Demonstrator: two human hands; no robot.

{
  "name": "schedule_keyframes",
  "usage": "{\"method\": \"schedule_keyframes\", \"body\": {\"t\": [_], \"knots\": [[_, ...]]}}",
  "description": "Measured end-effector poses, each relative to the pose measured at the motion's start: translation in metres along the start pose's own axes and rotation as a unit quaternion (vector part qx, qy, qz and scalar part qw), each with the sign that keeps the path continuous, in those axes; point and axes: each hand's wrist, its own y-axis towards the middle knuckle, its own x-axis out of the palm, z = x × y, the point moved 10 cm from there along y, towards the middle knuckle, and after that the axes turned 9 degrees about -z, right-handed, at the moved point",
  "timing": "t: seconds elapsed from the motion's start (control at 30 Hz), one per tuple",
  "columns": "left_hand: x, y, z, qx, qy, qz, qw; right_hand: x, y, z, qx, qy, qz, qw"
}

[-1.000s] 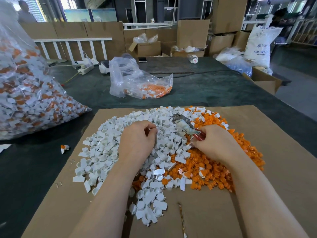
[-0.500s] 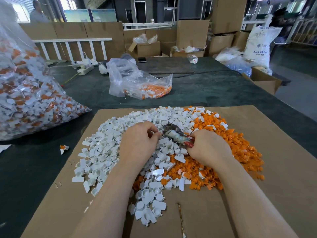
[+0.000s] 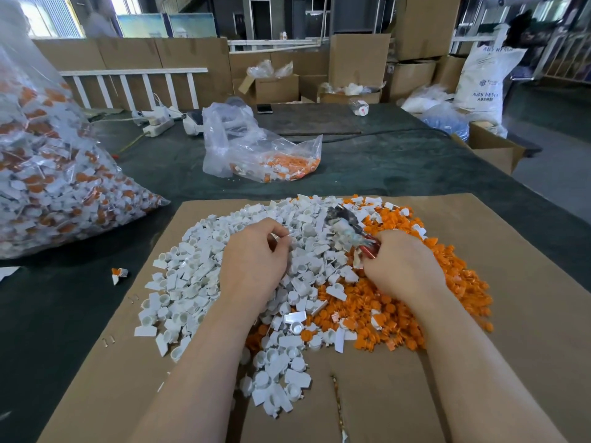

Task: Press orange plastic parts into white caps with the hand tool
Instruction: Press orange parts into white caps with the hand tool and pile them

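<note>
The hand tool (image 3: 347,230) is a grimy grey metal piece with red handles, tilted up and away over the seam between the two heaps. The right hand (image 3: 401,266) makes the grip on it, fingers curled round the red handles. Left of the tool, the left hand (image 3: 254,262) pinches a small white cap (image 3: 289,234) between thumb and fingertips. White caps (image 3: 192,282) spread left of the tool, orange plastic parts (image 3: 415,308) to its right, all on a cardboard sheet (image 3: 527,314) over the dark surface (image 3: 383,167). Beyond the tool lies a small clear bag (image 3: 256,155) holding orange pieces; far left, a large clear bag (image 3: 48,174) of mixed parts.
</note>
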Motion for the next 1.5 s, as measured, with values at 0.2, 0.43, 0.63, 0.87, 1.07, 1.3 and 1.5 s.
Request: {"method": "schedule_keyframes", "body": {"t": [0.2,0.43,0.63,0.87,1.07,1.3,1.5], "knots": [[0.003,-0.001,0.006,0.023,0.038,-0.018,0.999,0.003,-0.010,-0.013,-0.083,0.034,-0.133,0.987],[0.003,-0.003,0.009,0.026,0.037,-0.027,0.999,0.013,-0.018,-0.022,-0.102,-0.057,-0.164,0.979],[0.003,-0.004,0.012,0.039,0.049,-0.012,0.998,0.015,-0.009,-0.022,-0.084,-0.062,-0.097,0.990],[-0.007,-0.003,0.003,0.000,-0.097,0.015,0.995,0.003,-0.006,-0.022,-0.079,0.065,-0.014,0.995],[-0.004,-0.004,0.008,0.001,-0.229,-0.008,0.973,-0.003,-0.009,-0.022,-0.086,0.267,0.009,0.960],[-0.003,-0.006,0.012,0.004,-0.283,-0.032,0.959,-0.001,-0.013,-0.032,-0.099,0.380,0.005,0.920],[-0.001,-0.007,0.017,0.001,-0.281,-0.046,0.959,-0.011,-0.016,-0.037,-0.129,0.372,0.059,0.917]]}}
